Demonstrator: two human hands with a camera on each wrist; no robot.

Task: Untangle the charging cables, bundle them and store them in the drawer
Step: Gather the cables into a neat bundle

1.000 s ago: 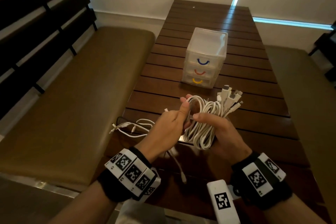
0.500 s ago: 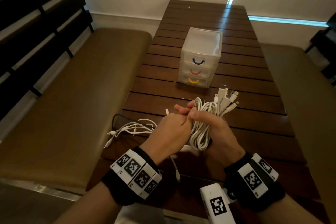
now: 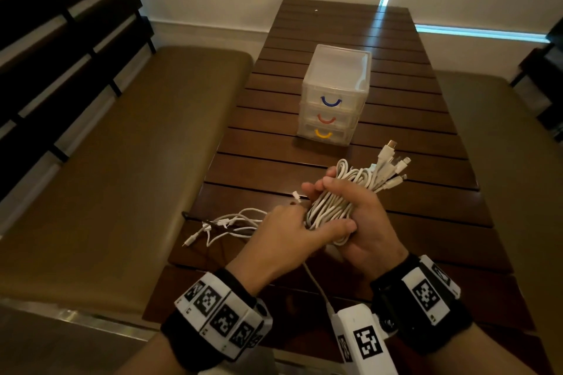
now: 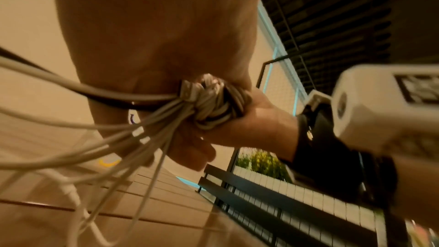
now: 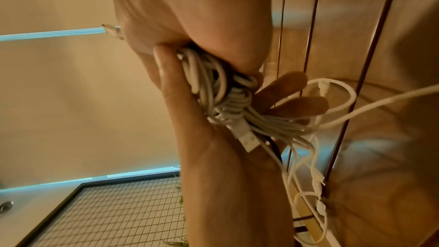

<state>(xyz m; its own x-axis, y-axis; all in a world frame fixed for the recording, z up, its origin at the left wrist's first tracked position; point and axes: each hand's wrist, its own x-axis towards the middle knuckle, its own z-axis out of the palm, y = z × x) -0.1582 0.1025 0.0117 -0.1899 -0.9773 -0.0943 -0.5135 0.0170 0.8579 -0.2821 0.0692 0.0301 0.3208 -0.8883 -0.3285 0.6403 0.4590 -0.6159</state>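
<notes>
A bundle of white charging cables [image 3: 330,207] is held above the near part of the table, its connectors [image 3: 393,166] fanning out to the upper right. My left hand [image 3: 300,224] grips the bundle's middle from the left, thumb across its lower loops. My right hand [image 3: 358,211] grips it from the right, thumb on top. In the right wrist view the coiled bundle [image 5: 223,97] is squeezed between my right hand [image 5: 209,147] and left hand [image 5: 190,16]. The left wrist view shows the cable knot [image 4: 209,100] in my left hand [image 4: 154,31]. The three-drawer unit [image 3: 335,94] stands shut beyond.
Loose white cables and one black cable [image 3: 227,225] trail left from the bundle across the table's near left edge. One white strand [image 3: 315,281] hangs toward me. The slatted wooden table [image 3: 396,119] has brown padded benches [image 3: 122,161] on both sides.
My left hand has gone from pinching a loop to wrapping round the bundle's middle. Both hands have squeezed the loops into a tighter, narrower bundle.
</notes>
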